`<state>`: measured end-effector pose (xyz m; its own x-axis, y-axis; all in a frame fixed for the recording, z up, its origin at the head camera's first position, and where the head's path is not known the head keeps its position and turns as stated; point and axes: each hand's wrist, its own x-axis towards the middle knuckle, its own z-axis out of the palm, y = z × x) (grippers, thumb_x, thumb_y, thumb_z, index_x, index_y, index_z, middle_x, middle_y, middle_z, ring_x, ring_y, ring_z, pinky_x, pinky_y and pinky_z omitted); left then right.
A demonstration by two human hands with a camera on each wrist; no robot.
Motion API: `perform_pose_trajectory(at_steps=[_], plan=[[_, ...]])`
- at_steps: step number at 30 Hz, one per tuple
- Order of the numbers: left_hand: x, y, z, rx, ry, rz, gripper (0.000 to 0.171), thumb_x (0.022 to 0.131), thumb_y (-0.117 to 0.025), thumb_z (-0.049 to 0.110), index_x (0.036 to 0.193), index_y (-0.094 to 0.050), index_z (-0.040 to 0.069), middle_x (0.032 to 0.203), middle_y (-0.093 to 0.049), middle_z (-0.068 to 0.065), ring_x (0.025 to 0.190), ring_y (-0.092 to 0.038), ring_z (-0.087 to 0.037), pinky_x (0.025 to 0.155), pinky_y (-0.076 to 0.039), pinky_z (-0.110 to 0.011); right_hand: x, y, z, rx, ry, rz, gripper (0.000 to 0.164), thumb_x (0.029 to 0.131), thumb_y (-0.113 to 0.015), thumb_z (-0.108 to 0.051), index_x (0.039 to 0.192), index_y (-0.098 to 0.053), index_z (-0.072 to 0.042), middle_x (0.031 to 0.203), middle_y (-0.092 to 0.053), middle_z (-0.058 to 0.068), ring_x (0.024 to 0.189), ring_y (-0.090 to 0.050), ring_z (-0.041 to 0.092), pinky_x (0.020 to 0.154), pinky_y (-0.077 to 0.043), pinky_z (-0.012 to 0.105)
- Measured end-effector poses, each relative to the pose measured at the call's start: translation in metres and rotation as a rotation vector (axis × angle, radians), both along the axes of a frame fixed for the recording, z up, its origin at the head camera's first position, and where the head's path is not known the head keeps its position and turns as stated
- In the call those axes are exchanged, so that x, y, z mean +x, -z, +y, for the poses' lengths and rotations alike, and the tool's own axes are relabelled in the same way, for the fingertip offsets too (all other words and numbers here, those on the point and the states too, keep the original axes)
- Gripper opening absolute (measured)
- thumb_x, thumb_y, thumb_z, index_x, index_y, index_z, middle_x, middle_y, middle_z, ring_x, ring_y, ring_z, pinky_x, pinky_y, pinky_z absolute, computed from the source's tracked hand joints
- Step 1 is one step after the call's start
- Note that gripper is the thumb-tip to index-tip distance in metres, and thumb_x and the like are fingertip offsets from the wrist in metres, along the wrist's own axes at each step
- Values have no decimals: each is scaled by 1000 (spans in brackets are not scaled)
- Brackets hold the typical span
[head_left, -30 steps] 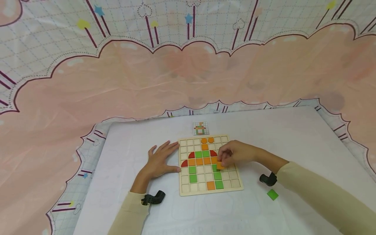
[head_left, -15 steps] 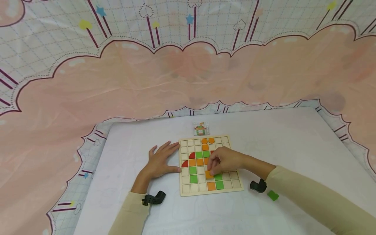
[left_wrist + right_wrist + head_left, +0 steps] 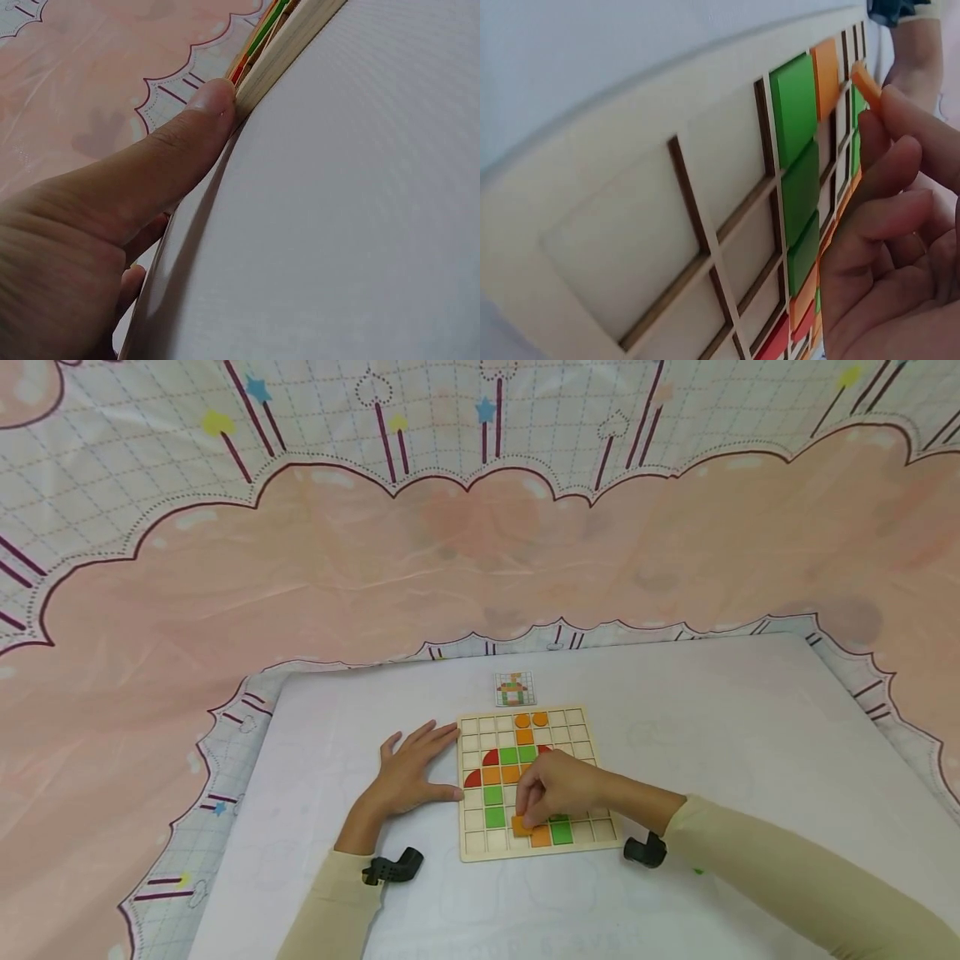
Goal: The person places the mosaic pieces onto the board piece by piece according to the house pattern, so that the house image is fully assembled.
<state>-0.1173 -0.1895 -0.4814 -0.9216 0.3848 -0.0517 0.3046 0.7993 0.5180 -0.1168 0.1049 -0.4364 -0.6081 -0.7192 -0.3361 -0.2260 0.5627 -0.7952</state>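
My right hand (image 3: pixel 558 787) pinches an orange square tile (image 3: pixel 521 827) between thumb and fingers, low over the bottom rows of a wooden grid board (image 3: pixel 480 856). The right wrist view shows that held tile (image 3: pixel 865 86) tilted, close to an orange tile (image 3: pixel 826 79) seated in the grid. Spread along the board's left edge, my left hand (image 3: pixel 405 777) touches it with fingertips and thumb; in the left wrist view the straight thumb (image 3: pixel 180 146) lies against the wooden side (image 3: pixel 281 64). Green, orange and red tiles form a shape on the board, partly covered by my right hand.
A small picture card (image 3: pixel 514 689) with a coloured tile pattern lies behind the board. One loose green tile (image 3: pixel 698 871) shows just a sliver beside my right sleeve (image 3: pixel 787 877). The white tabletop (image 3: pixel 360 702) extends around the board.
My right hand has carried the orange tile left and toward the near edge of the board, to beside the bottom-row orange tile. The right sleeve now mostly covers the loose green tile.
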Motion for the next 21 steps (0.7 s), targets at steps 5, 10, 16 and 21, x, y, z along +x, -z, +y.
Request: perform_pose_trajectory(at_steps=[5, 10, 16, 21], plan=[[0, 1, -1, -3, -1, 2, 102, 73, -83, 61, 159, -39, 26, 166, -37, 4, 159, -19, -28, 120, -1, -68, 5, 3, -3, 10, -7, 34, 16, 81, -86, -14, 75, -75, -24, 64, -69, -7, 62, -61, 8, 59, -48, 22], [0, 1, -1, -4, -3, 2, 103, 73, -83, 61, 159, -39, 26, 166, -37, 4, 159, -19, -28, 120, -1, -68, 9, 5, -5, 12, -22, 83, 17, 80, -87, -14, 72, -75, -24, 61, -68, -9, 60, -61, 6, 57, -47, 22], [0, -1, 0, -1, -3, 5, 101, 74, -83, 61, 159, -40, 25, 166, -37, 3, 159, -19, -28, 120, -1, -68, 12, 6, -8, 30, -30, 114, 18, 80, -87, -15, 69, -76, -25, 60, -66, -12, 60, -58, 4, 55, -44, 20], [0, -1, 1, -9, -7, 0, 101, 74, -83, 61, 159, -40, 26, 166, -37, 3, 159, -19, -28, 120, -1, -68, 14, 7, -9, 35, -28, 112, 19, 80, -87, -16, 68, -75, -25, 59, -65, -12, 61, -57, 3, 55, -43, 20]])
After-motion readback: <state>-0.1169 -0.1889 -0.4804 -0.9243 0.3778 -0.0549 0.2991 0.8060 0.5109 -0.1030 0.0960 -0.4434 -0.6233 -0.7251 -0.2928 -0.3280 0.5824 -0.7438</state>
